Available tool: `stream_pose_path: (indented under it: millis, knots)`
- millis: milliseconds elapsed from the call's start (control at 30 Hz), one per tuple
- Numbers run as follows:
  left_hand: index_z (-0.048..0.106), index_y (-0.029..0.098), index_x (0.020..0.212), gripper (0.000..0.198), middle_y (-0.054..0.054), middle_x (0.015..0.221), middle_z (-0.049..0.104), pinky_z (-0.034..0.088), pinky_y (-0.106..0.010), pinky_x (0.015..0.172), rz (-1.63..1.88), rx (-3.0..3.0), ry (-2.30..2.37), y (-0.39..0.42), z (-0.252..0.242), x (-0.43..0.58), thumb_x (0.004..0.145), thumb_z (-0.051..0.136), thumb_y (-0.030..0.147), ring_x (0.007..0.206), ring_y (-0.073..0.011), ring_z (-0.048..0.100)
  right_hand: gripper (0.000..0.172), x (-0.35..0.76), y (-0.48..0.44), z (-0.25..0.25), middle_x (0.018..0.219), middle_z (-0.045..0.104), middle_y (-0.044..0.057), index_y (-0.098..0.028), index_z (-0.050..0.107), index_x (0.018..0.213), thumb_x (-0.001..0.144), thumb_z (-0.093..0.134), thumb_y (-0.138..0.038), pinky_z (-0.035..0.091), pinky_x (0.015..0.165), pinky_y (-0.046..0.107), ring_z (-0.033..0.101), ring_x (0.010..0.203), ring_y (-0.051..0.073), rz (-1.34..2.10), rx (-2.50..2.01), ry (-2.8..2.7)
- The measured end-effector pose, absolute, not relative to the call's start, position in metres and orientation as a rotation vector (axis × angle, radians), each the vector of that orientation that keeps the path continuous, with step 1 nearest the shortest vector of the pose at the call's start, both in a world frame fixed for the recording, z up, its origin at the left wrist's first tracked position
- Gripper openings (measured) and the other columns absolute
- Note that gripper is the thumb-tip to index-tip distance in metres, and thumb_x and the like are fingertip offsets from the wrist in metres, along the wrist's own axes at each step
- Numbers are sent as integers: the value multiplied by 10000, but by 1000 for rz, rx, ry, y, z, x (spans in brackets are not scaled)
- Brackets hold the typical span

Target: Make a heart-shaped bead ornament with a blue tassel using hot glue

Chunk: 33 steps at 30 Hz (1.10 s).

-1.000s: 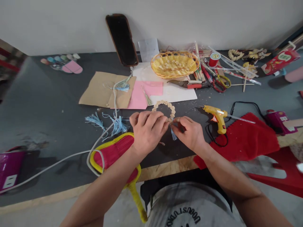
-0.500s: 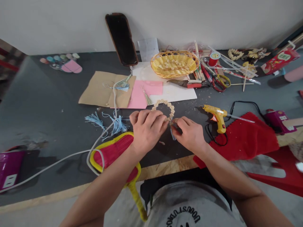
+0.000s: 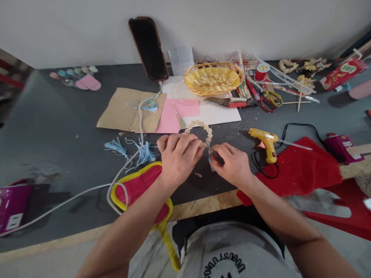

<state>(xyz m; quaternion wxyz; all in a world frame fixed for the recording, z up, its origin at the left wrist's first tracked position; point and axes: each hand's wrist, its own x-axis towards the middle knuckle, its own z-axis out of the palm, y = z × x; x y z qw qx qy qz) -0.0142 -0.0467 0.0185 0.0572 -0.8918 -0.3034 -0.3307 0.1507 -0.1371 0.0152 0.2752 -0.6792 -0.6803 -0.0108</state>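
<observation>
My left hand [image 3: 178, 158] is closed round the lower part of a small ring of pale beads [image 3: 199, 127], holding it just above the dark table [image 3: 58, 127]. My right hand [image 3: 232, 164] pinches a small blue tassel [image 3: 211, 164] right at the ring's lower right edge. The two hands almost touch. The ring's lower arc is hidden behind my left fingers.
A yellow glue gun [image 3: 265, 143] lies on red felt [image 3: 301, 170] to the right. A red and yellow fan [image 3: 139, 189] and a white cable [image 3: 72, 197] lie left. Loose blue tassels [image 3: 130, 150], brown paper [image 3: 127, 110], pink paper [image 3: 174, 114], a yellow basket [image 3: 214, 79], scissors [image 3: 268, 101] and a phone [image 3: 149, 48] sit behind.
Both hands stay together on the ring and tassel. The ring has tilted slightly up and to the left. My right fingers have shifted a little on the tassel.
</observation>
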Motion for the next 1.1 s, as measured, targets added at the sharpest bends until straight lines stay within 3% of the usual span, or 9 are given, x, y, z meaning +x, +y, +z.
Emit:
stream_pose_path:
  millis: [300,467,800,967,1100]
  knots:
    - [673,219,953,78,-42,972,719,396,-406,826,-990,-2725,-830,-41,23,-18,893,647,262,905,-234,591,116,157,-136,16,883,724,13,-202,631,919,824,568,-179,441,567,218,585,577,98,115,-1742,-1593]
    - [677,231,966,82,-38,976,715,409,-394,811,-960,-2754,-824,-41,24,-18,900,631,249,903,-237,587,133,160,-134,14,814,701,8,-187,634,926,803,587,-195,433,545,213,542,518,86,252,-1754,-1484]
    - [687,228,986,105,-53,990,713,409,-404,823,-957,-2771,-818,-42,22,-18,903,627,250,918,-237,595,113,158,-132,15,843,671,23,-190,620,905,815,565,-149,431,594,230,529,574,100,386,-1681,-1636]
    - [688,218,970,96,-52,970,712,413,-397,818,-1012,-2744,-782,-40,23,-17,891,651,259,906,-232,597,64,157,-131,14,849,667,25,-191,603,905,847,605,-219,431,588,231,525,570,99,508,-1651,-1641]
    - [686,213,966,96,-55,967,712,410,-407,831,-1050,-2749,-794,-39,23,-18,883,663,256,922,-238,593,135,156,-131,10,887,680,46,-177,607,941,868,630,-287,437,599,243,568,620,120,566,-1690,-1685]
